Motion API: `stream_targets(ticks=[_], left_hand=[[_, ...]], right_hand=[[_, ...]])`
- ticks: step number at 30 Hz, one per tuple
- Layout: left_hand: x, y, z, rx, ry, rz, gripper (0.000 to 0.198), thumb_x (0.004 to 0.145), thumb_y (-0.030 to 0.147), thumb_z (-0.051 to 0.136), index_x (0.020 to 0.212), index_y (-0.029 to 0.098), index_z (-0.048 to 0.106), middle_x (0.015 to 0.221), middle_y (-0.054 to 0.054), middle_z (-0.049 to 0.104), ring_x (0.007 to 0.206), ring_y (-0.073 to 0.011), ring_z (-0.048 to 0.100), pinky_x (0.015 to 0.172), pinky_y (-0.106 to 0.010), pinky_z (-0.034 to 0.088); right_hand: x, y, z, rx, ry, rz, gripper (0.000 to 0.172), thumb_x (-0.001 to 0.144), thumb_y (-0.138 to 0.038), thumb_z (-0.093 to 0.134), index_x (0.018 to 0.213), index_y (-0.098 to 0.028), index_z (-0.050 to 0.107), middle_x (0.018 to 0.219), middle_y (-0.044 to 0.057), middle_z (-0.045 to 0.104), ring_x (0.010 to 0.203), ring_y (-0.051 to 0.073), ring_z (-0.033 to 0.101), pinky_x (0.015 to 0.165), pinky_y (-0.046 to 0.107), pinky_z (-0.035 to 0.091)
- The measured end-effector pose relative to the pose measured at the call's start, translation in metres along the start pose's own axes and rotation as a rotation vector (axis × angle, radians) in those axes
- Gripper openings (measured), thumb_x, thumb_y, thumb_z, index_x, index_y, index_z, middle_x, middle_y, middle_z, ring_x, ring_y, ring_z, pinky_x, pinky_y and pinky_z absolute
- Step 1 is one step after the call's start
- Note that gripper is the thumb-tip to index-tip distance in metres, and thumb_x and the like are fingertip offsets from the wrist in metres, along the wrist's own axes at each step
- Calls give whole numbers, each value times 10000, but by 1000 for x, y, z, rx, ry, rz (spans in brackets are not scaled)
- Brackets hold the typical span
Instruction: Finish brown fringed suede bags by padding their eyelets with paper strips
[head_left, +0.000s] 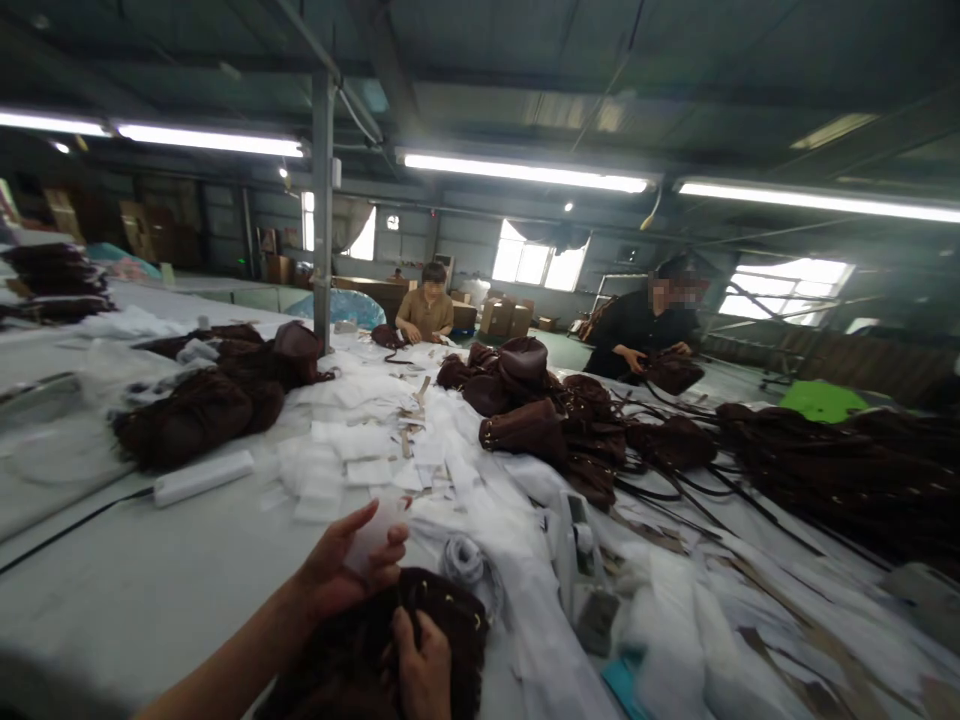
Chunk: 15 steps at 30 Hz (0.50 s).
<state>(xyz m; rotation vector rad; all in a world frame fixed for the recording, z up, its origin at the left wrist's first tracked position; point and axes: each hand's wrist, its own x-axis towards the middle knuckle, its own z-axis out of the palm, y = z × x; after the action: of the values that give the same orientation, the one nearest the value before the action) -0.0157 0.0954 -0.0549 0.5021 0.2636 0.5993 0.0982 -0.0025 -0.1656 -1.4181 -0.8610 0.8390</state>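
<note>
My left hand [326, 575] is raised over the near table edge, fingers curled around a small white translucent sheet [371, 535]; whether it is paper or plastic I cannot tell. Below it lies a dark brown bag [457, 610] with gold-coloured eyelets along its upper edge. My right hand [421, 660] is closed on the front of this bag, thumb and finger pinched on what looks like a thin dark cord or its edge. The lower part of the bag runs out of view. Just behind the bag sits a white roll [463, 558].
Brown bags lie heaped at left [202, 410], centre [525, 430] and right [847, 470]. White sheets [367, 440] cover the middle of the table. A tape dispenser [581, 550] stands at right, a white bar with a cord [204, 478] at left. Two people work across the table.
</note>
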Motion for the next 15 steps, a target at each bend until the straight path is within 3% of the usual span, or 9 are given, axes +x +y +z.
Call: stream_targets(ticks=[3, 5, 7, 10, 13, 15], left_hand=[[-19, -39, 1, -83, 7, -169, 605, 826, 654, 461, 1100, 124, 561, 691, 4, 452, 483, -82, 365, 409, -184, 283], [-28, -55, -15, -159, 52, -185, 551, 846, 607, 458, 1039, 105, 577, 693, -11, 482, 489, -88, 397, 404, -182, 285], [-36, -65, -37, -213, 127, -129, 403, 869, 476, 486, 968, 99, 586, 730, -36, 537, 520, -97, 461, 413, -180, 322], [-46, -75, -62, -181, 272, -51, 285, 856, 360, 546, 919, 87, 596, 804, -78, 615, 623, -133, 575, 513, -215, 450], [-52, -82, -69, 0, 341, 101, 265, 789, 317, 651, 933, 101, 603, 805, -72, 651, 695, -187, 626, 618, -282, 508], [-52, -84, -68, 89, 364, 248, 260, 727, 289, 719, 896, 131, 598, 759, -35, 653, 650, -175, 616, 592, -267, 493]], right_hand=[[-1, 0, -1, 3, -26, -5, 450, 726, -607, 600, 651, -163, 609, 542, -3, 614, 477, 136, 538, 449, 222, 405], [-2, 2, -1, -32, -18, 3, 425, 724, -585, 612, 678, -162, 622, 612, 3, 636, 573, 141, 562, 525, 220, 434], [-3, 4, 0, -63, -14, 6, 403, 731, -566, 621, 683, -166, 615, 629, -3, 627, 608, 136, 556, 559, 216, 439], [-6, 4, 2, -84, -52, 27, 403, 772, -570, 583, 716, -171, 595, 569, -28, 579, 495, 115, 507, 464, 213, 407], [-8, 2, 3, -88, -94, 42, 427, 815, -589, 515, 727, -175, 569, 546, -38, 554, 425, 100, 465, 403, 209, 373], [-8, -1, 3, -93, -99, 39, 429, 816, -590, 518, 713, -175, 556, 569, -32, 559, 449, 95, 469, 421, 203, 383]])
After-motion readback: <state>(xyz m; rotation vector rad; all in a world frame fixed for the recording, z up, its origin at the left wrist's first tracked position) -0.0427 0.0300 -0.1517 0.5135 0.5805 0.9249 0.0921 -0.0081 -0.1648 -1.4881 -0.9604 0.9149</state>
